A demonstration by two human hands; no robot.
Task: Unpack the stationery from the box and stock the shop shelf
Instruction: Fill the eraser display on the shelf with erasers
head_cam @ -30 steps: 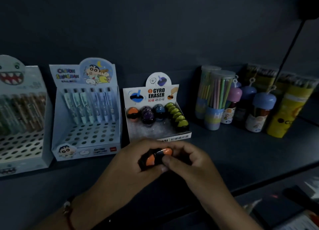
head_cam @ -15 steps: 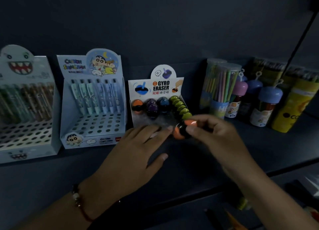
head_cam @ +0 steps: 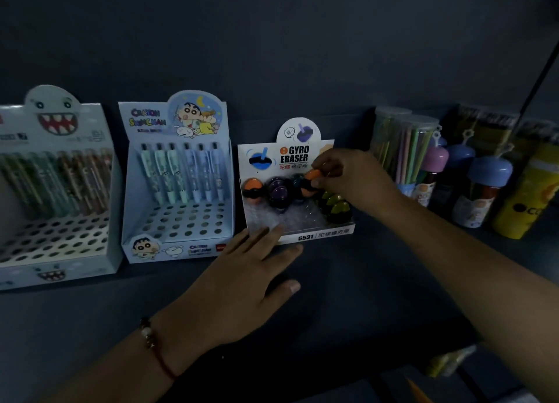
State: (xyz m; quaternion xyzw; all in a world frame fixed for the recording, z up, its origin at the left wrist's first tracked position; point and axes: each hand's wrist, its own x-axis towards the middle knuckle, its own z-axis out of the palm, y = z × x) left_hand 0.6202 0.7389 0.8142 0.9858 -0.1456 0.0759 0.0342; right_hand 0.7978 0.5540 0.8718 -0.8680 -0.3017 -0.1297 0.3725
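The eraser display box (head_cam: 298, 191) reads "GYRO ERASER" on its backboard. Its front lip reads "5531". The pen display box (head_cam: 178, 184) reads "CRAYON SHINCHAN".

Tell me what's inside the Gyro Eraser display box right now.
Inside the Gyro Eraser display box: one orange eraser, purple erasers, green erasers. The right hand holds another orange eraser, covering the blue one behind.

The scene is dim and bluish, with muddy shadows. The pale display boxes (head_cam: 177, 172) catch the most light. Wide-angle distortion bends the edges, and detail is soft.
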